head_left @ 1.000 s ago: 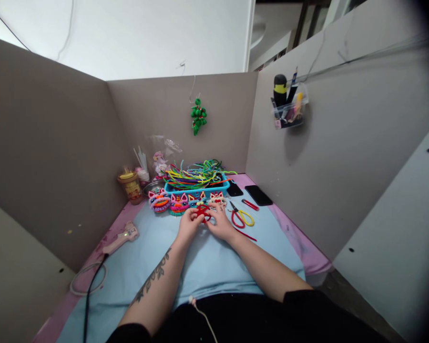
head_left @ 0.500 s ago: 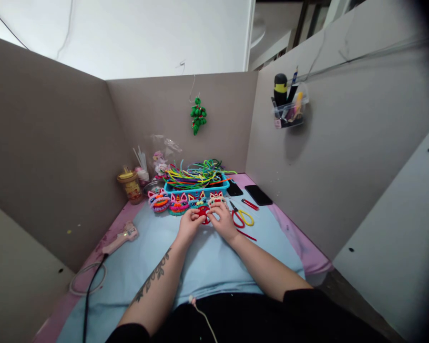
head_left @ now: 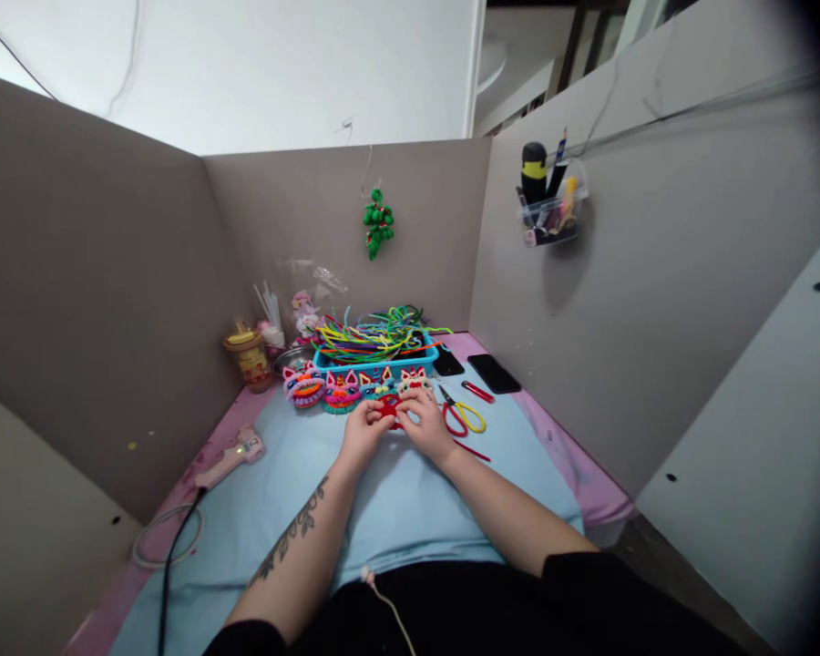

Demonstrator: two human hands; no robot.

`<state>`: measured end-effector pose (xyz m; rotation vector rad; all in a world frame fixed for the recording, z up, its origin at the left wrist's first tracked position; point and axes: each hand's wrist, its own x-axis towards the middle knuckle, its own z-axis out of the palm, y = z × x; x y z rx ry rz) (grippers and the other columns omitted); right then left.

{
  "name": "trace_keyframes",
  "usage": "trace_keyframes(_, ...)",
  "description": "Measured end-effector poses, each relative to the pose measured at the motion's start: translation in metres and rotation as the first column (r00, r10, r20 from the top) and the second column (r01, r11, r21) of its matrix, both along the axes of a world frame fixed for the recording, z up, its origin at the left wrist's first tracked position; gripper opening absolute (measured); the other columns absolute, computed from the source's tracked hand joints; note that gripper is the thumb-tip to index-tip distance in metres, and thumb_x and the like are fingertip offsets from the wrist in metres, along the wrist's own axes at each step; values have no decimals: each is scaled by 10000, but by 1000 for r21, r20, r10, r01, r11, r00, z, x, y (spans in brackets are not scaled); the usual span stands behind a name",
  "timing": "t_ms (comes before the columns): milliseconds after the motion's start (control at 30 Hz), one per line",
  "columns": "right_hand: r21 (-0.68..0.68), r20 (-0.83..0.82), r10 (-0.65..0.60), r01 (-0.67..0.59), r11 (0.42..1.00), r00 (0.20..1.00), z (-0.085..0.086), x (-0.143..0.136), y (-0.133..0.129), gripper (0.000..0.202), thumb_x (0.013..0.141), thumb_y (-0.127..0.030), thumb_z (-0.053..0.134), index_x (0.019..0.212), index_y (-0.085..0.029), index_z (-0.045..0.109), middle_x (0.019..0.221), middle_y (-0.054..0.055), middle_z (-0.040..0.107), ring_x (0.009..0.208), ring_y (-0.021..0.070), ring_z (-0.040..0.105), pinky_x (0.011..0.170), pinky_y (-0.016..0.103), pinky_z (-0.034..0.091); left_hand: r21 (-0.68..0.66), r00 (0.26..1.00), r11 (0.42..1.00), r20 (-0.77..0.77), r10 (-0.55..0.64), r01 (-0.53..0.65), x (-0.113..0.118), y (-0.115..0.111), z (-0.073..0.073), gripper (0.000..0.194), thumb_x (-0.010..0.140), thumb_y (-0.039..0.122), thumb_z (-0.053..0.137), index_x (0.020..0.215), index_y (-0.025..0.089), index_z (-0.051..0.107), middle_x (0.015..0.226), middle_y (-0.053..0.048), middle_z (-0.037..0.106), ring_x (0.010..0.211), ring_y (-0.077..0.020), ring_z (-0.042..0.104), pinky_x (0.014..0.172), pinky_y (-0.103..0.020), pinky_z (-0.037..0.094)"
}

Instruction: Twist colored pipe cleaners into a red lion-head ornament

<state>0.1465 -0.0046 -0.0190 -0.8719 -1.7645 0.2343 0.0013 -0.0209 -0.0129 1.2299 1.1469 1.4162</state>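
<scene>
Fingers (head_left: pixel 371 410) of left hand (head_left: pixel 360 432) and right hand (head_left: pixel 425 425) pinch a red fuzzy piece (head_left: pixel 388 412) from opposite sides, likely to steady it, just near of colourful figures (head_left: pixel 343 392); scissors (head_left: pixel 456 405) lie right, seemingly for reach.

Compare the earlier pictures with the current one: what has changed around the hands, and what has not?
The right hand has shifted very slightly rightward at the red piece. Nothing was visibly picked up or put down. The left hand still holds the piece; the scissors and glue gun stayed put.
</scene>
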Motion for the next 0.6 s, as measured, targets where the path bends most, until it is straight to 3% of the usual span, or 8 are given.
trace_keyframes(367,-138,-39,33,-38,990,999,-9,-2,7,93,740,-217,579,652,-201,607,998,56,525,1013,212,478,937,394,345,113,994,993,-101,44,-32,0,2,-4,291,569,247,717,787,154,548,622,36,571,554,-98,544,544,-206,424)
trace_keyframes(600,-302,-127,116,-150,941,985,-18,-7,12,121,724,-214,548,615,-197,598,1089,51,519,1079,214,461,986,392,311,90,993,996,-110,39,-29,1,1,-3,290,568,244,720,778,149,543,611,30,573,545,-96,537,531,-201,415)
